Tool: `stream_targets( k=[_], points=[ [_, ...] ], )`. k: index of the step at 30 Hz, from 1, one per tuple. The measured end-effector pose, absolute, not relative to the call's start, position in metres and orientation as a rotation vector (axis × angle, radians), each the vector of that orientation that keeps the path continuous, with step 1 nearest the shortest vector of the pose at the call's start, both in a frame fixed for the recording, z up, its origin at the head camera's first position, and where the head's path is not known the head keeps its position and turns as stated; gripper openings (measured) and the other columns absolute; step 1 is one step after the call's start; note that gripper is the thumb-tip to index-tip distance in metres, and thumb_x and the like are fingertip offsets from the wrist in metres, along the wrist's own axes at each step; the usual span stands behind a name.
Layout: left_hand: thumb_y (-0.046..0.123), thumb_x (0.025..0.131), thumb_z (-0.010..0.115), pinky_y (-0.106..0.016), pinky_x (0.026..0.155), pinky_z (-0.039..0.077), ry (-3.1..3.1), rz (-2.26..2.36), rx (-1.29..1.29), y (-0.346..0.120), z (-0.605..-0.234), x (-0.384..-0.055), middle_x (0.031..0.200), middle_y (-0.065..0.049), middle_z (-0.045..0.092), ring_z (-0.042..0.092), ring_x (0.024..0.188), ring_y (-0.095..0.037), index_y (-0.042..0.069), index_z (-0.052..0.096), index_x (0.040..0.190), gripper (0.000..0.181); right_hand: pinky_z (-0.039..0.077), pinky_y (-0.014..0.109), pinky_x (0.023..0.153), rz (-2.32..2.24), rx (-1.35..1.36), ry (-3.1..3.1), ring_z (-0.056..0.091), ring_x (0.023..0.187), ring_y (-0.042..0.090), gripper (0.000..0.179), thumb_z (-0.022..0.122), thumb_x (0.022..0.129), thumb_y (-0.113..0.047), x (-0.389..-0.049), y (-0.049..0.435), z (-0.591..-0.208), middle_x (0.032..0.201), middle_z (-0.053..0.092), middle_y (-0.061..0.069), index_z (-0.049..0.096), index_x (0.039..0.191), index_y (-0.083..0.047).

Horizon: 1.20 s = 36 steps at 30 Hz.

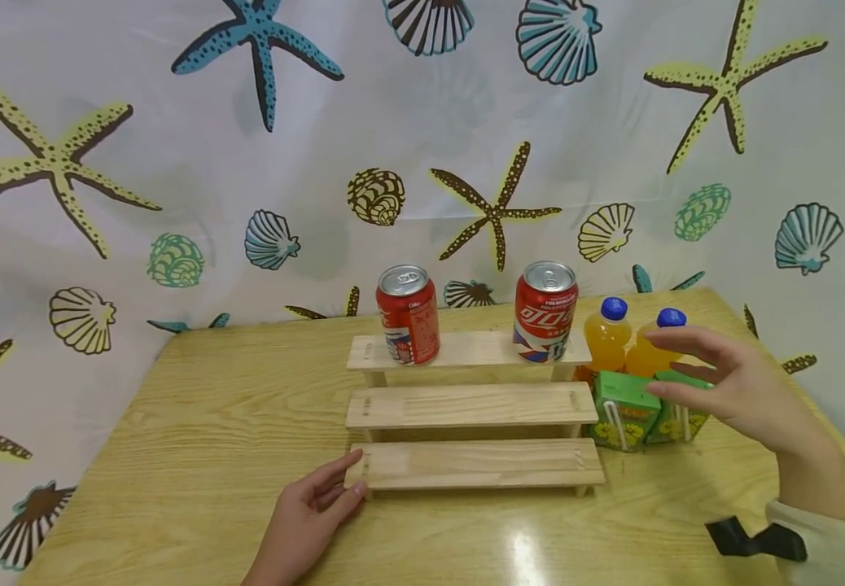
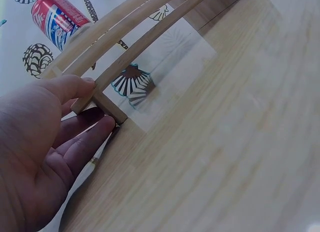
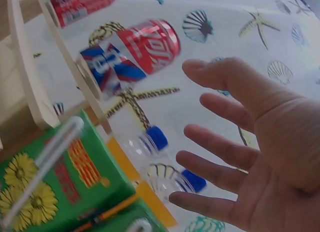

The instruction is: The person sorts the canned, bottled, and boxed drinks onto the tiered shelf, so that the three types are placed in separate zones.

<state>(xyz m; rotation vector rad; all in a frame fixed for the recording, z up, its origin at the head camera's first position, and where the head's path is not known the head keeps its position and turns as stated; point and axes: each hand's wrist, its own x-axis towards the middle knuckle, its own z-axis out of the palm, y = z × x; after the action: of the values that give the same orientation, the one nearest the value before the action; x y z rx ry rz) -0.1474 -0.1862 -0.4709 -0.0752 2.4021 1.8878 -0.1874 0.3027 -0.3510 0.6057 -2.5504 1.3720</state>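
A three-tier wooden display rack [image 1: 474, 465] stands on the table. Two red cola cans sit upright on its top step, one toward the left [image 1: 409, 317] and one toward the right [image 1: 547, 313]. My left hand [image 1: 311, 514] holds the left end of the lowest step, thumb and fingers against the board end and leg in the left wrist view. My right hand [image 1: 748, 395] hovers with spread, slightly bent fingers and holds nothing. Near it, right of the rack, are two orange-drink bottles [image 1: 608, 338] with blue caps and two green drink cartons [image 1: 622, 419] with straws.
The light wooden table [image 1: 247, 407] extends on both sides of the rack and in front of it. Behind it hangs a white cloth [image 1: 349, 106] printed with starfish and shells. The rack's middle step [image 1: 466, 405] and lowest step carry no drinks.
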Motion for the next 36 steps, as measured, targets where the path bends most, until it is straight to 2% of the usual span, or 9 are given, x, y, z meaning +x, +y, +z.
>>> stream_targets(
  k=[2,4,10,14,24,28,36],
  points=[
    [0.016,0.09,0.076,-0.025,0.084,0.062,2.404,1.882,-0.075,-0.186,-0.471,-0.148,0.142,-0.01,0.058,0.072,0.104,-0.016,0.013,0.063,0.135,0.047,0.049,0.005,0.094,1.364,0.615,-2.545,0.056,0.12,-0.005,0.053,0.075,0.087,0.002,-0.188,0.312,-0.353,0.136,0.059,-0.009,0.057,0.137,-0.002],
    [0.015,0.09,0.076,-0.025,0.084,0.062,2.399,1.885,-0.076,-0.185,-0.47,-0.148,0.142,-0.01,0.059,0.073,0.104,-0.016,0.013,0.063,0.135,0.047,0.049,0.005,0.095,1.378,0.617,-2.537,0.056,0.12,-0.004,0.053,0.073,0.087,0.005,-0.187,0.321,-0.355,0.137,0.059,-0.008,0.056,0.137,0.0],
    [0.013,0.09,0.075,-0.025,0.084,0.062,2.391,1.891,-0.087,-0.185,-0.47,-0.149,0.14,-0.01,0.061,0.073,0.103,-0.016,0.013,0.063,0.136,0.048,0.05,0.006,0.092,1.386,0.568,-2.572,0.054,0.119,-0.009,0.051,0.072,0.089,0.003,-0.189,0.337,-0.361,0.135,0.057,-0.008,0.054,0.137,-0.001],
    [0.013,0.09,0.075,-0.025,0.084,0.062,2.4,1.882,-0.088,-0.185,-0.471,-0.148,0.141,-0.01,0.06,0.073,0.103,-0.016,0.013,0.063,0.136,0.047,0.051,0.005,0.091,1.395,0.56,-2.586,0.051,0.12,-0.01,0.052,0.071,0.09,0.002,-0.19,0.341,-0.363,0.135,0.056,-0.014,0.051,0.139,0.0],
    [0.014,0.09,0.075,-0.025,0.084,0.062,2.403,1.88,-0.076,-0.185,-0.471,-0.149,0.135,-0.014,0.063,0.073,0.104,-0.017,0.013,0.063,0.136,0.047,0.05,0.006,0.093,1.412,0.544,-2.602,0.054,0.121,-0.009,0.05,0.069,0.092,0.001,-0.188,0.347,-0.364,0.137,0.056,-0.012,0.053,0.139,-0.001],
    [0.014,0.09,0.075,-0.025,0.083,0.062,2.406,1.878,-0.081,-0.185,-0.472,-0.149,0.134,-0.015,0.064,0.073,0.104,-0.017,0.014,0.063,0.136,0.047,0.052,0.008,0.091,1.424,0.467,-2.622,0.055,0.119,-0.009,0.05,0.069,0.092,-0.001,-0.186,0.35,-0.363,0.137,0.055,-0.013,0.054,0.14,-0.004],
    [0.013,0.09,0.075,-0.025,0.083,0.062,2.4,1.884,-0.079,-0.185,-0.471,-0.149,0.134,-0.015,0.064,0.073,0.103,-0.018,0.013,0.063,0.136,0.047,0.055,0.011,0.088,1.434,0.429,-2.616,0.057,0.117,-0.007,0.049,0.071,0.091,0.0,-0.186,0.356,-0.365,0.135,0.057,-0.013,0.056,0.137,-0.003]
  ],
)
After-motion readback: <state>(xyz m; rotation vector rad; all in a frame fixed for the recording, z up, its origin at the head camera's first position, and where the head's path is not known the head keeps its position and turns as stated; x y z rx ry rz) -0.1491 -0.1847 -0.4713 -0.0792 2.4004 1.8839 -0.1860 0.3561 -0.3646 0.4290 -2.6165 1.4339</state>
